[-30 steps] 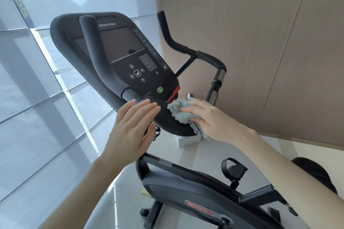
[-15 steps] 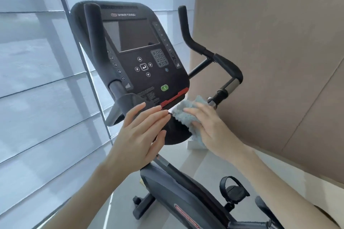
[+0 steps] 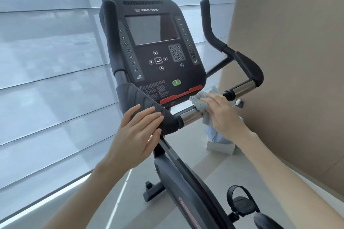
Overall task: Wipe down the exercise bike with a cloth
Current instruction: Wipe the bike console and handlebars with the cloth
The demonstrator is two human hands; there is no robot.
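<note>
A black exercise bike fills the middle of the view, its console (image 3: 156, 50) upright with a dark screen and keypad. My right hand (image 3: 221, 113) presses a grey-blue cloth (image 3: 200, 101) against the chrome handlebar section (image 3: 189, 115) just under the console's red strip. My left hand (image 3: 138, 132) lies flat, fingers together, on the black padded grip (image 3: 147, 104) at the left. The bike's frame (image 3: 186, 178) runs down to a pedal (image 3: 242, 202) at the lower right.
A window wall with translucent blinds (image 3: 46, 80) stands to the left and behind the bike. A tan panelled wall (image 3: 297, 61) is close on the right. A white box (image 3: 220, 147) sits on the pale floor by that wall.
The view has swung so the console now faces me. My right hand and the cloth moved from the console's lower edge onto the chrome bar. My left hand stays on the left grip.
</note>
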